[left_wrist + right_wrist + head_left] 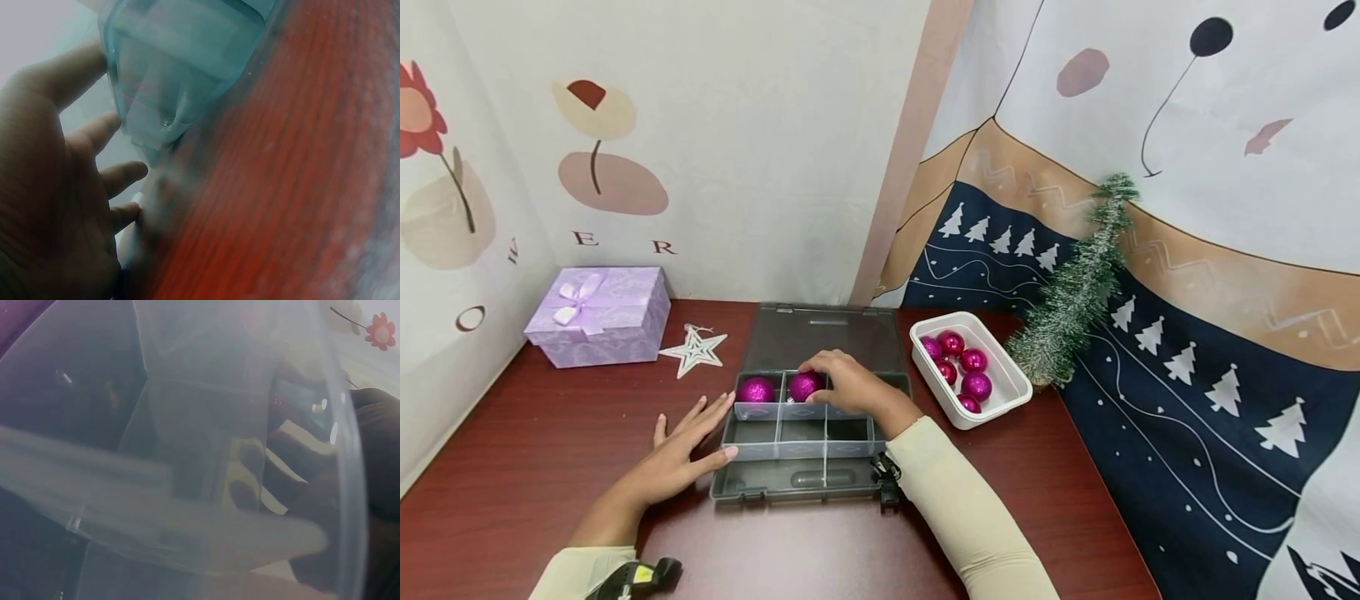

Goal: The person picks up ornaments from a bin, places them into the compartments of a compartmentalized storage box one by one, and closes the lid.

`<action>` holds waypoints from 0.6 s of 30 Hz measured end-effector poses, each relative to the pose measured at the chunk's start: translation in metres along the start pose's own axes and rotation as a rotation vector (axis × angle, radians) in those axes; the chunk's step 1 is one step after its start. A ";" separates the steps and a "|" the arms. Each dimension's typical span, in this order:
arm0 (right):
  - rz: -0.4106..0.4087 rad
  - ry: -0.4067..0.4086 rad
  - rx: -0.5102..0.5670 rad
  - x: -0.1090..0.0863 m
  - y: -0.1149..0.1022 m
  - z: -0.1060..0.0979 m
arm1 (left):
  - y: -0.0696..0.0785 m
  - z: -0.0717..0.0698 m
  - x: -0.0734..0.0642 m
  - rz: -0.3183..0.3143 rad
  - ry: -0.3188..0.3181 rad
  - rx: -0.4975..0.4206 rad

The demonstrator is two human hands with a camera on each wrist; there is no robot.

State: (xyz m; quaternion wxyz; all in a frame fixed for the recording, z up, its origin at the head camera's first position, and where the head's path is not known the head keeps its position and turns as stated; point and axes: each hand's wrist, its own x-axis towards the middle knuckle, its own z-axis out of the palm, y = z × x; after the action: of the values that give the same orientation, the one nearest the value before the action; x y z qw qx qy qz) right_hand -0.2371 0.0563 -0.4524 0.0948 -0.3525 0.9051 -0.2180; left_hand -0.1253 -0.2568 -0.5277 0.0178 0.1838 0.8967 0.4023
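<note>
A grey see-through divided organizer box lies with its lid laid back. A shiny purple bauble sits in its back left compartment. In the back middle compartment is a second purple bauble, which my right hand grips between thumb and fingers. My left hand is spread along the box's left side, thumb and fingertips touching its edge. In the left wrist view, that hand shows straight fingers beside the clear box. Blurred plastic walls fill most of the right wrist view.
Right of the organizer, a white tub holds several pink and purple baubles. A small frosted tree stands behind it. At the left back are a lilac gift box and a white star, all on a reddish wooden table.
</note>
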 end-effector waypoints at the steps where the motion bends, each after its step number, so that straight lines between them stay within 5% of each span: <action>1: 0.007 -0.003 -0.009 0.000 0.000 0.000 | 0.000 0.000 0.000 0.001 0.000 0.002; 18: 0.042 -0.008 0.007 -0.005 0.002 -0.005 | -0.001 0.000 0.001 0.006 0.002 -0.002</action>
State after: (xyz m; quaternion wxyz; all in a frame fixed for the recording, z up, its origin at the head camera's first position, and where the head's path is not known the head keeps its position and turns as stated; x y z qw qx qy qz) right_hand -0.2362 0.0621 -0.4487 0.1044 -0.3341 0.9111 -0.2179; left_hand -0.1266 -0.2569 -0.5287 0.0161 0.1861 0.8957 0.4036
